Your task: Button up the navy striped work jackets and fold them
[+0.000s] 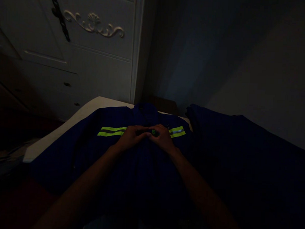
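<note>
A dark blue work jacket (112,116) with yellow-green reflective bands across its chest lies spread out, collar pointing away from me. Both my hands meet at its front, just below the collar. My left hand (132,136) pinches the jacket's front edge beside the left band. Opposite it, my right hand (161,136) has its fingers curled on the same edge, with a bit of the green band showing between thumb and finger. The fingertips of both hands nearly touch. Whether a button or another fastener sits between them is too dark to tell.
The jacket rests on a pale tabletop (92,105). More dark blue cloth (231,140) is heaped at the right. Behind the table stands a white cabinet (104,72) with carved trim and dark handles. A grey wall (268,88) rises at the right. The light is dim.
</note>
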`<state>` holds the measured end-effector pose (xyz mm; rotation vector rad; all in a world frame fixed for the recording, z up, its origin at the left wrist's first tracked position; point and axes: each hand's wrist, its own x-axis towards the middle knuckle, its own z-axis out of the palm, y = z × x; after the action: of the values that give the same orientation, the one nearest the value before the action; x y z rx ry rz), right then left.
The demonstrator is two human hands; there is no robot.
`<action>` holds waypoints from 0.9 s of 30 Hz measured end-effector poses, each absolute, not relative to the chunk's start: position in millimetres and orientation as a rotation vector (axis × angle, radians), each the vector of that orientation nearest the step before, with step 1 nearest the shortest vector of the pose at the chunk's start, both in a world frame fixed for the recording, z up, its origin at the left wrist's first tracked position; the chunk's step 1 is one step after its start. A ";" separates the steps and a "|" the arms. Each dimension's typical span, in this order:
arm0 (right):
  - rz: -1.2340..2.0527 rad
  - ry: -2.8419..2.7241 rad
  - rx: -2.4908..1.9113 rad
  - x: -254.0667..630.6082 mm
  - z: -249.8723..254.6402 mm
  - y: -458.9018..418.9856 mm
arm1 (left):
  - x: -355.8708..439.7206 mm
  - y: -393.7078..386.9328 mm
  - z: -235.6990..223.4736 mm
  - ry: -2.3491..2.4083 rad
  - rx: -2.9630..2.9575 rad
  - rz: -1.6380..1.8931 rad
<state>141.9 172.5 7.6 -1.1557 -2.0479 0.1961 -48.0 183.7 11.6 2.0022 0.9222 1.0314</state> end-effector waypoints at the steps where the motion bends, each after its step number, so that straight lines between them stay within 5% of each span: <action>1: 0.225 -2.049 -1.145 142.0 7.8 172.0 | -48.0 183.6 11.5 0.941 1.991 1.037; 16: 0.594 -2.057 -1.055 153.6 19.4 170.6 | -45.8 186.5 9.2 0.953 2.017 0.970; 27: 0.150 -2.249 -0.860 151.3 16.8 170.7 | -47.4 195.7 1.5 0.938 1.857 0.906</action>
<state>151.3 170.7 16.8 -0.8604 -2.2485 0.1496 -47.4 195.7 1.5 1.8570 0.9382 0.9063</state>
